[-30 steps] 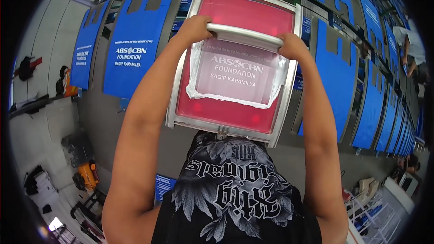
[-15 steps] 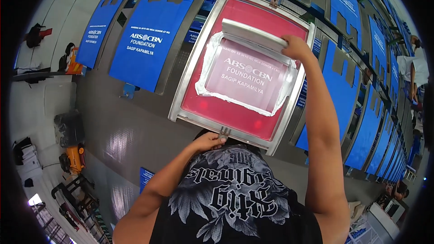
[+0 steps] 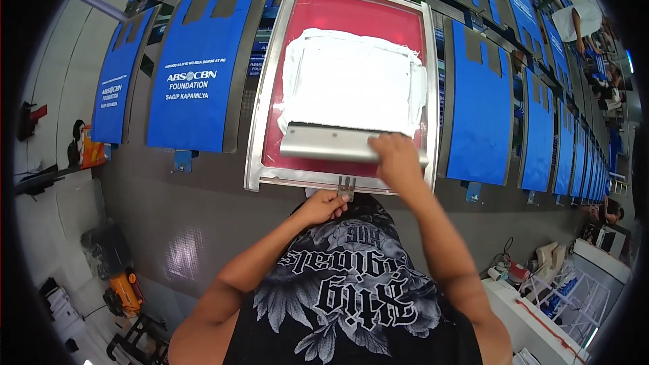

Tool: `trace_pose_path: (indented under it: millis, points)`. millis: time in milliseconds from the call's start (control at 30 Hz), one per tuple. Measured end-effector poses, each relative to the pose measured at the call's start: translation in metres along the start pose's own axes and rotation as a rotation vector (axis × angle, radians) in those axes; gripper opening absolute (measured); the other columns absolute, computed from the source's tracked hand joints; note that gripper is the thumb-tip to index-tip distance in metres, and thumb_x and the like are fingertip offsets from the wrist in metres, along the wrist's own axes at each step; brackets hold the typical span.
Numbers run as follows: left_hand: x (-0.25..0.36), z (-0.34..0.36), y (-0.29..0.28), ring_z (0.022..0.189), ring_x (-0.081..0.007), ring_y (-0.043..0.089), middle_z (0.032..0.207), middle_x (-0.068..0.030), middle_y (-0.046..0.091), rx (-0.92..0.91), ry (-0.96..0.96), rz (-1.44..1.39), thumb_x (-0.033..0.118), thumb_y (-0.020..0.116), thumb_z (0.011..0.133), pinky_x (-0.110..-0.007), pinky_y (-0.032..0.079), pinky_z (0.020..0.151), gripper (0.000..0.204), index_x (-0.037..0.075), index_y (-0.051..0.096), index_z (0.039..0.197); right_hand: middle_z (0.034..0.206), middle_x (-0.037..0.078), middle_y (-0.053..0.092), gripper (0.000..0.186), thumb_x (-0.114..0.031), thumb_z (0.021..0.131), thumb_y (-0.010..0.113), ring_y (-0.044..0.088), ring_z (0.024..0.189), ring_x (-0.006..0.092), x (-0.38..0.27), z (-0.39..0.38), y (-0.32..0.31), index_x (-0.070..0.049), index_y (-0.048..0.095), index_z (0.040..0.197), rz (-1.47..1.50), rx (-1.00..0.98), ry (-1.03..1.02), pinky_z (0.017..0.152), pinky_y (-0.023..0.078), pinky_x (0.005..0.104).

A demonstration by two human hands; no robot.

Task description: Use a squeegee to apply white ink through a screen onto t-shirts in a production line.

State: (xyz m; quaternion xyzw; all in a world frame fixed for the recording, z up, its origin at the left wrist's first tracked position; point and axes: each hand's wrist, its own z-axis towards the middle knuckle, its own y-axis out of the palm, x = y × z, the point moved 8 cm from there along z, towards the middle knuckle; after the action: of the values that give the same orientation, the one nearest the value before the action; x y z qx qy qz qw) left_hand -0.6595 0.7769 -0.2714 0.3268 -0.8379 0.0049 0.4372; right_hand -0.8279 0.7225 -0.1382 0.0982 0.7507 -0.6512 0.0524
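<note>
A screen-printing frame (image 3: pixel 255 122) with a metal rim and red mesh lies in front of me. White ink (image 3: pixel 351 81) covers the mesh's middle in a broad rectangle with a ragged raised edge. My right hand (image 3: pixel 397 161) is closed over the right part of a long metal squeegee (image 3: pixel 331 145), which lies crosswise at the ink's near edge. My left hand (image 3: pixel 326 207) pinches a small slotted metal bracket (image 3: pixel 347 186) at the middle of the frame's near rim. Whatever lies beneath the frame is hidden.
Blue flat bags lie on grey boards at both sides: one with white print (image 3: pixel 193 115) on the left, an unprinted one (image 3: pixel 477 122) on the right. A long row runs off to the right. Orange equipment (image 3: pixel 124 294) stands at the lower left. Other people (image 3: pixel 580 23) are at the far right.
My right hand has drawn the squeegee from the far side of the frame toward me. White ink now covers the window where lettering showed through. My left hand stays on the bracket. The view has turned.
</note>
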Motion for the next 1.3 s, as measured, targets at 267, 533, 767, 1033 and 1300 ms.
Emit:
trace_pose_path:
  millis: [267, 533, 767, 1033, 1300]
  points:
    - [-0.022, 0.007, -0.018, 0.048, -0.0129, 0.053, 0.057, -0.0049, 0.058, 0.27, -0.249, 0.241, 0.045, 0.055, 0.09, -0.028, 0.042, 0.047, 0.048, 0.003, 0.062, 0.07, 0.096, 0.009, 0.064, 0.034, -0.011, 0.066, 0.065, 0.057, 0.098, 0.0279, 0.05, 0.0, -0.024, -0.009, 0.063, 0.1, 0.072, 0.154, 0.035, 0.091, 0.035, 0.0497]
    - [0.102, -0.033, -0.061, 0.08, -0.0365, 0.064, 0.081, -0.0193, 0.066, 0.737, 0.021, 0.722, 0.049, 0.057, 0.085, -0.044, 0.049, 0.072, 0.049, 0.001, 0.066, 0.087, 0.084, 0.006, 0.067, 0.032, -0.014, 0.068, 0.075, 0.062, 0.083, 0.0145, 0.169, 0.002, 0.023, -0.002, 0.068, 0.097, 0.942, 0.157, 0.117, 0.076, 0.047, 0.0267]
    - [0.087, -0.053, -0.251, 0.086, -0.0263, 0.064, 0.096, -0.016, 0.067, 1.308, 0.256, 0.638, 0.037, 0.053, 0.091, -0.037, 0.048, 0.077, 0.04, 0.007, 0.061, 0.116, 0.078, 0.005, 0.066, 0.029, -0.013, 0.069, 0.075, 0.059, 0.076, 0.0121, 0.156, 0.034, 0.039, 0.0, 0.069, 0.094, 1.27, 0.139, 0.295, 0.074, 0.045, 0.0263]
    - [0.107, -0.055, -0.185, 0.096, -0.0133, 0.058, 0.106, -0.0119, 0.065, 1.023, 0.465, 0.235, 0.023, 0.05, 0.096, -0.027, 0.045, 0.084, 0.039, -0.001, 0.052, 0.126, 0.082, 0.005, 0.063, 0.032, -0.008, 0.068, 0.075, 0.059, 0.076, 0.0139, 0.175, 0.005, 0.017, 0.001, 0.067, 0.097, 1.36, 0.176, 0.394, 0.073, 0.046, 0.028]
    - [0.054, 0.056, -0.175, 0.103, -0.02, 0.059, 0.111, -0.0181, 0.064, 0.824, 0.475, 0.193, 0.031, 0.056, 0.094, -0.03, 0.045, 0.088, 0.046, -0.003, 0.052, 0.125, 0.083, 0.004, 0.065, 0.029, -0.006, 0.068, 0.074, 0.059, 0.079, 0.0135, 0.228, -0.035, 0.056, 0.001, 0.068, 0.095, 1.238, 0.323, 0.463, 0.074, 0.046, 0.0277]
